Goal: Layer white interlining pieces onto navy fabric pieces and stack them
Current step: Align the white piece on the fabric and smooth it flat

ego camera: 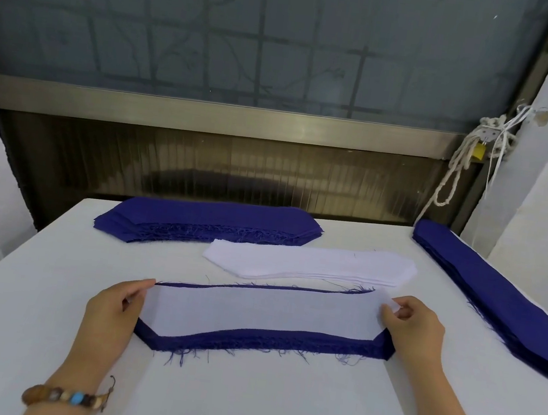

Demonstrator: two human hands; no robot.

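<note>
**Thin interlining, pinched at both ends**

We hold the interlining (pixel 259 312) by its two short ends, over the navy piece (pixel 266 342) that lies flat on the table (pixel 241 406) just before us. Our left hand (pixel 114 305) pinches the left end between thumb and curled fingers. Our right hand (pixel 418 328) pinches the right corner between thumb and fingertips, and that corner stands a little off the navy. Between the hands the white lies spread on the navy. Its far edge runs close to the navy's far edge, and a navy band shows along the near side and the slanted corners.

We judge the interlining very light, thin and limp, since the navy tints through it. Taken at one point it would likely sag or crease, so the two ends, kept gently taut, are the place to hold. The navy looks soft too, and its frayed edges may snag or shed threads.

A white pile (pixel 314 264) lies just beyond, a navy pile (pixel 208 223) behind that, and a second navy pile (pixel 502 304) along the right.
</note>
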